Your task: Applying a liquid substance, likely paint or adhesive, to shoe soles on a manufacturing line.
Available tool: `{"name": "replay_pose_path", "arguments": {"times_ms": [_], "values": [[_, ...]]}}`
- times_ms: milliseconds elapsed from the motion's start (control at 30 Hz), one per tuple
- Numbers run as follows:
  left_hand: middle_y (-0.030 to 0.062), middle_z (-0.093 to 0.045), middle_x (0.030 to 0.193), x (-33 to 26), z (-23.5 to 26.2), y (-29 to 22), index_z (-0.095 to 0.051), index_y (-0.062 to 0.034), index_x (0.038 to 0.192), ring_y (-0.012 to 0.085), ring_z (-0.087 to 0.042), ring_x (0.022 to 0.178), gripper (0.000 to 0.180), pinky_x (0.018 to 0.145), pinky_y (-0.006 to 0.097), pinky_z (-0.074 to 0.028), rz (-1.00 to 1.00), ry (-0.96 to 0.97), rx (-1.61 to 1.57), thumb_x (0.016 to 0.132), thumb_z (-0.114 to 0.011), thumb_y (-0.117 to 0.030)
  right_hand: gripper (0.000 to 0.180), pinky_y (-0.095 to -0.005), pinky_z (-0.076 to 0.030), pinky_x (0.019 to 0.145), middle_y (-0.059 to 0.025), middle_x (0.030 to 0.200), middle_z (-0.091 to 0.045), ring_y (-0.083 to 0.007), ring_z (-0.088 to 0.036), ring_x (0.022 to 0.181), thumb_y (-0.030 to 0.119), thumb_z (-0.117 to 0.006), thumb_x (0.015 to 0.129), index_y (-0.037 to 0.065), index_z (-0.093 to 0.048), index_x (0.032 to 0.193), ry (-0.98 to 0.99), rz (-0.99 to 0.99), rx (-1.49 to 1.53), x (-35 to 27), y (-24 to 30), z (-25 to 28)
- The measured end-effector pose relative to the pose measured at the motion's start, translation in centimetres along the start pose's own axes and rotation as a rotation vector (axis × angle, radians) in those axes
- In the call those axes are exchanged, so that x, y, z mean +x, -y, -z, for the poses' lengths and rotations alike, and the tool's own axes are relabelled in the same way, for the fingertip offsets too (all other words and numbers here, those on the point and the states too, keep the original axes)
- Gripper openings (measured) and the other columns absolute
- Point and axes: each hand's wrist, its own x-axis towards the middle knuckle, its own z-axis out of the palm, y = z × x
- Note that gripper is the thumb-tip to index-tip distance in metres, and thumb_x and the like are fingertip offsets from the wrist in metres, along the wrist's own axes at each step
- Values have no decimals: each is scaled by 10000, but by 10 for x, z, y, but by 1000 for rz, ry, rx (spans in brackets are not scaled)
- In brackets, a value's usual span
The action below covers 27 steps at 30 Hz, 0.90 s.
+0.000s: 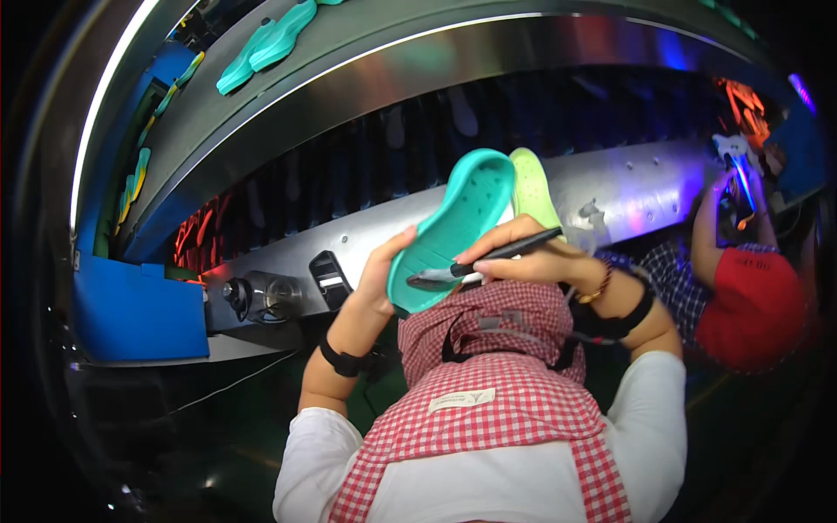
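Observation:
My left hand (pixel 380 272) grips a teal shoe sole (pixel 471 205) by its near left edge, fingers wrapped round the rim. The sole is tilted, its hollow side with small holes facing up. In my right hand (pixel 528 257) is a brush with a black handle (pixel 523 245). Its flat bristle tip (pixel 429 280) lies over the near end of the sole and seems to touch the surface there. A lime green sole (pixel 534 187) shows just beyond my right hand, partly hidden by the teal one.
A metal bench (pixel 645 187) runs across in front, with a black tray (pixel 330 279) and a clear jar (pixel 270 296) at left. Beyond it, a conveyor (pixel 209 131) carries teal soles (pixel 268 44). A blue box (pixel 139 309) stands left. A co-worker in red (pixel 754 309) works at right.

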Motion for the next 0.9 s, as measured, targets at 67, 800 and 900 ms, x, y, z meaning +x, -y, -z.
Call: {"name": "replay_pose_path", "arguments": {"times_ms": [67, 800, 900], "values": [[221, -527, 1111, 8, 5, 9, -399, 16, 1215, 322, -574, 945, 476, 791, 446, -496, -26, 16, -48, 872, -436, -312, 202, -205, -475, 564, -90, 797, -648, -97, -590, 627, 81, -621, 759, 10, -645, 946, -95, 28, 194, 5, -27, -2], [155, -542, 1096, -7, 54, 25, -380, 3, 1250, 234, -576, 959, 478, 787, 375, -497, -355, -78, -207, 863, -490, -254, 227, -182, -351, 377, -48, 692, -600, -54, -456, 415, 29, -611, 762, -18, -614, 984, -446, 33, -8, 42, -27, -22], [139, -540, 1111, -42, 49, -27, -374, -2, 1264, 215, -572, 941, 500, 816, 329, -480, -637, 29, 23, 869, -463, -297, 230, -176, -335, 346, -243, 909, -604, -91, -436, 372, 59, -565, 783, -66, -554, 975, -307, 340, 418, 12, -23, -11]]}}
